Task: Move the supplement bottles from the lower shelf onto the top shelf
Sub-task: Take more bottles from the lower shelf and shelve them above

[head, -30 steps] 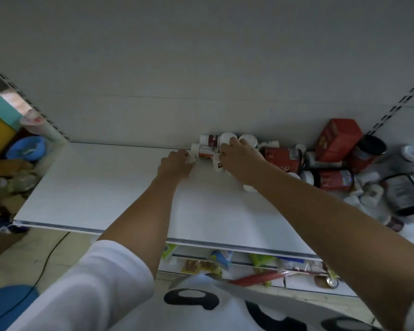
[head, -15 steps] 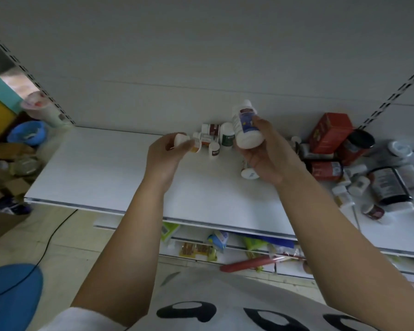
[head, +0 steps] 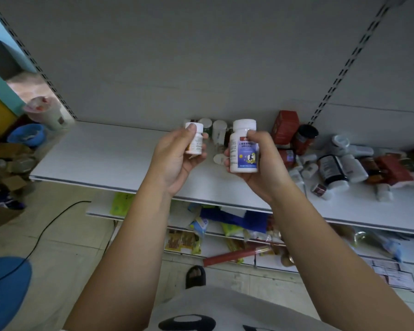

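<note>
Two bottles held above white shelf (head: 105,161). Left hand (head: 175,161) fingers curl around small bottle (head: 194,142); right hand (head: 261,168) grips blue-label bottle (head: 244,149).

— What sort of place am I steering through?
— A shop, I'd say. I see a white shelf (head: 101,158) on slotted uprights (head: 344,68), supplement bottles (head: 332,168) and a red carton (head: 285,130) heaped at three o'clock, snack packets (head: 181,240) on the lower tier (head: 98,209) at six, cardboard boxes (head: 10,182) at nine.
</note>
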A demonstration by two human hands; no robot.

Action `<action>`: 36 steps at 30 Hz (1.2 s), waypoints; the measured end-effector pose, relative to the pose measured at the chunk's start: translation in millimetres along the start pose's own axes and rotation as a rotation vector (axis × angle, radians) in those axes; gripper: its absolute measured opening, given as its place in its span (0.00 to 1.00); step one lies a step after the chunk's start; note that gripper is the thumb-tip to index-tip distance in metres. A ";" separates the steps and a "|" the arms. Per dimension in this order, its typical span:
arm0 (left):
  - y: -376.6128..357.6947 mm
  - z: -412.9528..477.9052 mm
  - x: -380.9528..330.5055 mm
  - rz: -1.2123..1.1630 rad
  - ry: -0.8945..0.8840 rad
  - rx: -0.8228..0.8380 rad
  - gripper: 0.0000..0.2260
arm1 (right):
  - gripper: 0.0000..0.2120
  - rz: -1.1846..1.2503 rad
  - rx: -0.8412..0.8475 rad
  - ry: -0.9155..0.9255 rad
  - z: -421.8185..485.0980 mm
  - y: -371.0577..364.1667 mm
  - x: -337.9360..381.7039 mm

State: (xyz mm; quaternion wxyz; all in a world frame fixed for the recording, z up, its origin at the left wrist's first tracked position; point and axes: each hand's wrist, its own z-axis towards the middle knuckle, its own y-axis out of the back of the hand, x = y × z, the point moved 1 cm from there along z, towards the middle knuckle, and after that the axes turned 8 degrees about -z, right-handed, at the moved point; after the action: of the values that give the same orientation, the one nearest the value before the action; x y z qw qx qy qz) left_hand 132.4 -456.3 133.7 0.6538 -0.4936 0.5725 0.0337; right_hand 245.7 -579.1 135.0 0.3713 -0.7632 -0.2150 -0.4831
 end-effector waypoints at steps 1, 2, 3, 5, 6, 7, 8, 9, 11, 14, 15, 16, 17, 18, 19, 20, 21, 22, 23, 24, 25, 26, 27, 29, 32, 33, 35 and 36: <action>-7.7 -10.0 0.8 -0.010 0.007 0.031 0.07 | 0.19 -0.020 0.002 0.028 -12.4 1.5 3.6; -15.4 -20.3 0.7 -0.015 0.012 0.060 0.08 | 0.19 -0.042 0.000 0.054 -23.5 3.0 7.0; -22.7 -30.6 -0.2 -0.010 0.011 0.081 0.08 | 0.21 -0.055 -0.001 0.075 -35.1 3.0 11.3; -36.8 -51.7 -4.2 0.009 -0.010 0.124 0.07 | 0.21 -0.070 -0.003 0.121 -57.8 1.5 20.1; -44.5 -62.2 -7.3 0.015 -0.020 0.142 0.06 | 0.19 -0.077 -0.001 0.149 -68.1 0.4 24.5; -52.4 -72.0 -11.1 0.020 -0.028 0.158 0.04 | 0.17 -0.086 0.006 0.174 -79.2 -1.4 30.4; -60.9 -81.6 -15.5 0.026 -0.037 0.177 0.03 | 0.16 -0.100 0.010 0.202 -88.9 -2.6 36.6; -69.4 -89.0 -20.4 0.042 -0.048 0.198 0.02 | 0.16 -0.113 0.016 0.229 -98.7 -4.5 44.6; -86.6 -100.9 -31.7 0.072 -0.069 0.250 0.01 | 0.15 -0.136 0.024 0.289 -116.5 -7.4 61.7; -112.3 -114.9 -53.1 0.027 -0.071 0.363 0.10 | 0.13 -0.184 0.018 0.371 -138.1 -12.0 89.1; -118.3 -119.1 -59.5 0.018 -0.071 0.401 0.13 | 0.13 -0.193 0.021 0.391 -143.2 -13.8 96.7; -124.5 -122.6 -67.2 0.026 -0.089 0.433 0.14 | 0.13 -0.196 0.024 0.419 -147.9 -15.7 105.6; -130.8 -124.9 -75.3 0.050 -0.122 0.460 0.14 | 0.13 -0.199 0.027 0.450 -152.3 -17.4 116.3; -135.9 -126.6 -83.3 0.077 -0.155 0.480 0.14 | 0.13 -0.198 0.028 0.480 -155.5 -19.7 126.3; -141.5 -126.8 -92.2 0.105 -0.187 0.497 0.14 | 0.14 -0.195 0.027 0.510 -157.8 -22.5 137.1; -147.3 -126.2 -101.1 0.134 -0.216 0.511 0.14 | 0.14 -0.199 0.024 0.537 -159.2 -25.3 147.4; -152.7 -123.9 -109.7 0.168 -0.246 0.522 0.14 | 0.13 -0.209 0.017 0.562 -158.9 -27.7 157.2; -158.6 -120.8 -117.6 0.201 -0.270 0.531 0.14 | 0.13 -0.223 0.009 0.588 -158.0 -30.4 166.6; -163.8 -116.8 -125.5 0.234 -0.294 0.536 0.14 | 0.13 -0.239 0.003 0.611 -156.5 -33.3 175.3; -170.0 -112.9 -132.5 0.261 -0.310 0.537 0.14 | 0.13 -0.247 -0.002 0.627 -154.5 -36.3 183.6; -176.0 -107.5 -140.0 0.291 -0.326 0.539 0.13 | 0.14 -0.242 -0.009 0.637 -151.9 -38.7 191.8; -182.3 -101.5 -148.0 0.322 -0.337 0.551 0.12 | 0.15 -0.222 -0.016 0.641 -149.8 -40.6 200.3; -189.2 -95.3 -155.9 0.366 -0.354 0.568 0.10 | 0.16 -0.202 -0.017 0.647 -148.0 -41.7 208.6; -204.1 -82.8 -172.0 0.500 -0.413 0.610 0.08 | 0.17 -0.203 0.007 0.689 -145.7 -42.3 225.1; -228.6 -62.4 -190.9 0.671 -0.469 0.660 0.07 | 0.11 -0.263 0.040 0.754 -142.3 -37.0 247.9; -236.7 -55.0 -194.6 0.712 -0.458 0.684 0.07 | 0.08 -0.280 0.028 0.759 -139.0 -33.4 254.4; -254.5 -41.9 -197.9 0.795 -0.418 0.741 0.11 | 0.08 -0.299 -0.019 0.757 -131.1 -25.8 266.0; -263.8 -35.8 -198.6 0.829 -0.397 0.774 0.14 | 0.10 -0.309 -0.044 0.755 -126.2 -21.9 270.9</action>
State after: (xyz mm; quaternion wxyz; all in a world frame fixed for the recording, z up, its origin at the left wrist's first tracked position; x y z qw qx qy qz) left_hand 199.6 -511.9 454.1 0.8130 0.0605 0.5548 0.1663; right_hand 277.1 -671.3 418.4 0.3308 -0.4986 -0.1655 -0.7839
